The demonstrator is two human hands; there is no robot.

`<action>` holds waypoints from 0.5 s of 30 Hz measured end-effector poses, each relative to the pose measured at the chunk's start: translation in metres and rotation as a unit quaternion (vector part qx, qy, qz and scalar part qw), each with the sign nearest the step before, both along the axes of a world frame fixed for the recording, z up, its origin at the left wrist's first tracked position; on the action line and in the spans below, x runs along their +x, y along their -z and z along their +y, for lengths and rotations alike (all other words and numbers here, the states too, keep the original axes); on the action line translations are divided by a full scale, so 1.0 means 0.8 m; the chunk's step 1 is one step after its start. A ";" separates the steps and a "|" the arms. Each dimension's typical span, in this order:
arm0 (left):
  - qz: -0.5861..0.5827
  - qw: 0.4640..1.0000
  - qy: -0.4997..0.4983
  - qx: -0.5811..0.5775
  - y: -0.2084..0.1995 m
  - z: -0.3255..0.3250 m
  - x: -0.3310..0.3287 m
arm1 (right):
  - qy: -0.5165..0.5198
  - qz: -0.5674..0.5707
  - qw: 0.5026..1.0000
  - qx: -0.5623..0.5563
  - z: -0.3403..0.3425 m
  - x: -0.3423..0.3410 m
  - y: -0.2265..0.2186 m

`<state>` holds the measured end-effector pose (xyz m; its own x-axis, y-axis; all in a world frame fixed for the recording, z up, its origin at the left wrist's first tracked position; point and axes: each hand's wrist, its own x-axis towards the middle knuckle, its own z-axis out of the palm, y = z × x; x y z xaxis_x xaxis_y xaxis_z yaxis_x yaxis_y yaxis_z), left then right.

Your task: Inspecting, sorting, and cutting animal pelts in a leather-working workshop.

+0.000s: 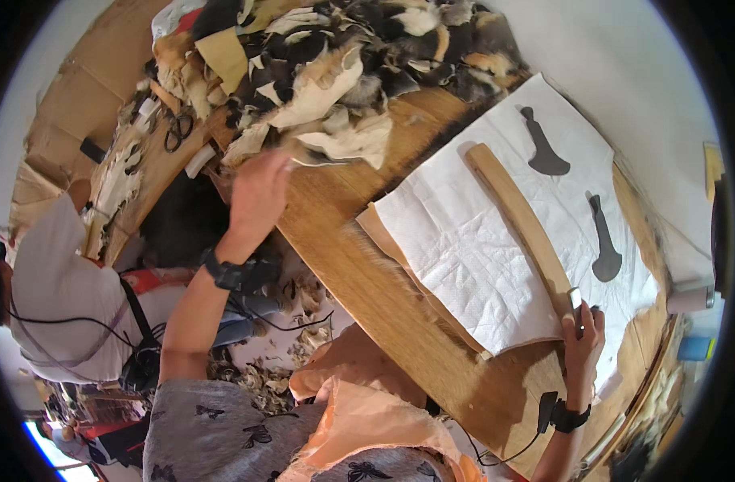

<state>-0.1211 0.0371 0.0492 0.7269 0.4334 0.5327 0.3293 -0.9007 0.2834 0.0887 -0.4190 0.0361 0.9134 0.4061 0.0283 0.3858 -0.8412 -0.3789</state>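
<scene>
My left hand (259, 197) is at the table's far left, with its fingertips at the edge of a pale piece of fur hide (347, 143). Its fingers are blurred, so I cannot tell whether they grip it. My right hand (584, 337) is closed around a small tool with a whitish end (575, 299). It is beside the near end of a long wooden strip (522, 221). That strip lies across a white woven sheet (456, 249). Two dark, narrow-necked templates (544, 145) rest on the sheet, right of the strip.
Black, white and tan fur scraps (391, 48) are heaped at the back of the wooden table (375, 297). Black-handled scissors (178, 131) lie at the far left. A person in a white top (78, 297) sits at left. Orange cloth (367, 426) covers my lap.
</scene>
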 end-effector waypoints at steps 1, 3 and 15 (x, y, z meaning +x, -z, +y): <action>-0.044 0.998 -0.033 0.018 -0.010 -0.005 -0.002 | -0.042 -0.040 0.998 0.010 -0.011 0.002 0.003; -0.047 0.998 -0.040 0.003 -0.045 -0.024 -0.001 | -0.030 -0.036 0.999 0.026 -0.012 -0.002 0.005; 0.029 0.941 0.200 -0.271 -0.072 -0.177 0.126 | -0.055 0.249 0.584 0.771 -0.065 -0.022 -0.041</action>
